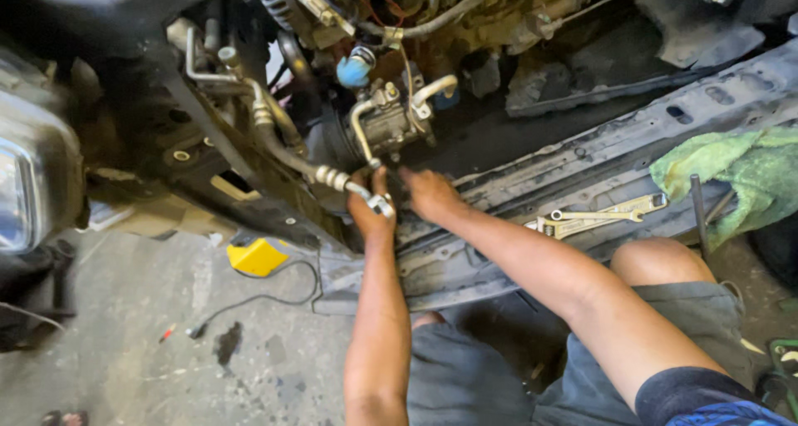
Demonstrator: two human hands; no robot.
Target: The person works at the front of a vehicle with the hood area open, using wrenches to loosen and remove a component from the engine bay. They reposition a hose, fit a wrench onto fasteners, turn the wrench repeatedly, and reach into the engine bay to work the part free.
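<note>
I look down into the open front of a car. My left hand (370,210) is closed around the metal end fitting (380,203) of a ribbed air-conditioning hose (331,177), just below the compressor (389,125). Beside it, my right hand (428,193) reaches toward the dark gap under the compressor with its fingers partly curled. Whether it grips anything is hidden. A thin curved metal pipe (359,131) runs from the compressor down to the fitting.
Two combination wrenches (598,216) lie on the grey plastic undertray (582,160) to the right. A green rag (731,172) lies farther right. A yellow object with a black cable (256,258) sits on the concrete floor. A headlight (21,193) is at the left edge.
</note>
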